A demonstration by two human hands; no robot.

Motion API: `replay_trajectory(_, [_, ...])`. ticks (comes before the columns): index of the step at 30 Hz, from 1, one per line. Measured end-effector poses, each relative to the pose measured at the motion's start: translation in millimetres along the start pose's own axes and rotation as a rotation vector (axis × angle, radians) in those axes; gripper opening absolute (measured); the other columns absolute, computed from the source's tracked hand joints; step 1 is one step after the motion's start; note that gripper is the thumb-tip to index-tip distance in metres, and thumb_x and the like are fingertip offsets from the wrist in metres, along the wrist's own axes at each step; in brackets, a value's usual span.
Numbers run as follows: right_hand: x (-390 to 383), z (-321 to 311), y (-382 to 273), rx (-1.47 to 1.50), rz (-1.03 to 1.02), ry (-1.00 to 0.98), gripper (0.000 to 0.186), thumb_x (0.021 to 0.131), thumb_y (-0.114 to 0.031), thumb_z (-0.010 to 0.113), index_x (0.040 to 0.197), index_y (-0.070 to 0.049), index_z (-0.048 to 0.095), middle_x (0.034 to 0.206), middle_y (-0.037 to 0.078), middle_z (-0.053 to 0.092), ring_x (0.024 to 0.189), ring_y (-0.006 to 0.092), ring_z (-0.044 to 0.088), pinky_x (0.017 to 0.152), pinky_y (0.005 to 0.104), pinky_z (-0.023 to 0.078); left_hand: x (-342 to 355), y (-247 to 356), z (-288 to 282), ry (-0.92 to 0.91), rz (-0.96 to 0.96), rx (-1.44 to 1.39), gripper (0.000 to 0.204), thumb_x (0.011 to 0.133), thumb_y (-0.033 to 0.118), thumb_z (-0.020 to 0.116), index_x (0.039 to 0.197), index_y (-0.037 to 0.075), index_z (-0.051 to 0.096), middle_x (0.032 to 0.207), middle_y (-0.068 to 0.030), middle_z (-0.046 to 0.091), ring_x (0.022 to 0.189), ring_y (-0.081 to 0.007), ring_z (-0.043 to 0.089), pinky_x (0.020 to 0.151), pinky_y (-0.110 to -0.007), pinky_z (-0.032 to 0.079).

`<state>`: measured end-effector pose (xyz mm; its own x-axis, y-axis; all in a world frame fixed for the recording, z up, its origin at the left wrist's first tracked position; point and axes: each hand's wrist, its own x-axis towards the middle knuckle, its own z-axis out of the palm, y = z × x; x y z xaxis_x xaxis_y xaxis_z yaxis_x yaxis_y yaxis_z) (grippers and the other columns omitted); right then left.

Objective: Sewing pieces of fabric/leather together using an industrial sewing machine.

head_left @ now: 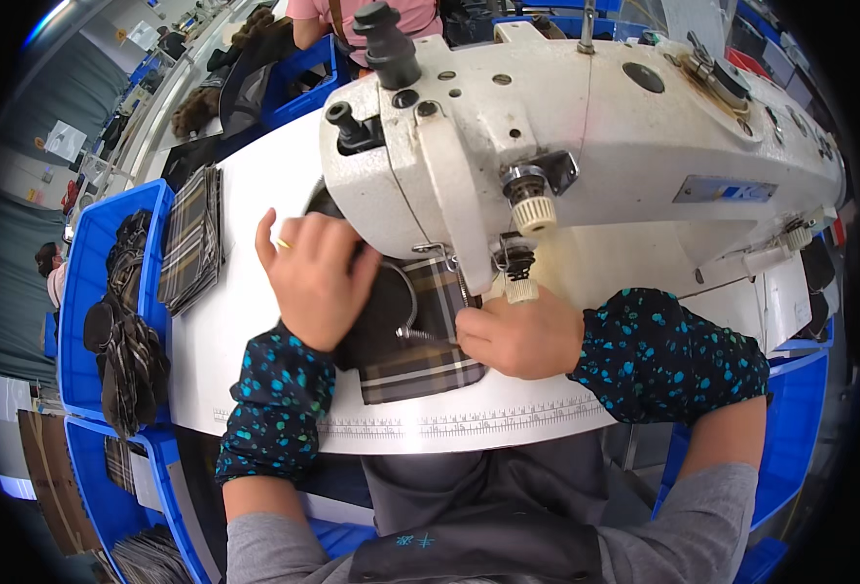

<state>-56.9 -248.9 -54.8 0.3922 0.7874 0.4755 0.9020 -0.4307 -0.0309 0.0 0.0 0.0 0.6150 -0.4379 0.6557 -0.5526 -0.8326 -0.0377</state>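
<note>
A plaid fabric piece [420, 378] in brown, black and cream lies on the white table under the sewing machine's head. Over it sits a dark fabric piece [376, 316] with a pale curved edge. My left hand [315, 277] rests on the dark piece at its left, fingers spread and slightly bent, holding nothing that I can see. Close to the needle area, my right hand [525, 333] has its fingers pinched together at the plaid's right side. A thin metallic piece [418, 335] points left from those fingertips; its kind is unclear, as is whether they grip it.
The white sewing machine [605, 127] spans the far and right side, close above my hands. A stack of plaid pieces [192, 238] lies at the table's left edge. Beside it stands a blue bin [72, 360] with dark pieces. A ruler strip [469, 424] runs along the front edge.
</note>
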Motion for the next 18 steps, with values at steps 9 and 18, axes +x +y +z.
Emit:
replay_trajectory(9, [11, -14, -4, -0.137, -0.005, 0.328, 0.009, 0.068, -0.016, 0.066, 0.071, -0.012, 0.059, 0.07, -0.002, 0.049, 0.056, 0.0125, 0.052, 0.048, 0.0285, 0.038, -34, 60, -20, -0.35, 0.191, -0.615, 0.059, 0.071, 0.007, 0.074, 0.127, 0.008, 0.056, 0.121, -0.0073, 0.065, 0.109, -0.0237, 0.064, 0.112, -0.06, 0.032])
replay_trajectory(18, [5, -9, 1, -0.085, 0.051, 0.288, 0.011, 0.073, -0.008, 0.073, 0.074, -0.009, 0.062, 0.072, 0.001, 0.049, 0.053, 0.0138, 0.053, 0.041, 0.0296, 0.038, -23, 41, -29, -0.109, 0.366, -0.153, 0.038, 0.072, 0.017, 0.07, 0.109, 0.022, 0.078, 0.084, 0.0079, 0.052, 0.075, -0.0105, 0.048, 0.081, -0.037, 0.029])
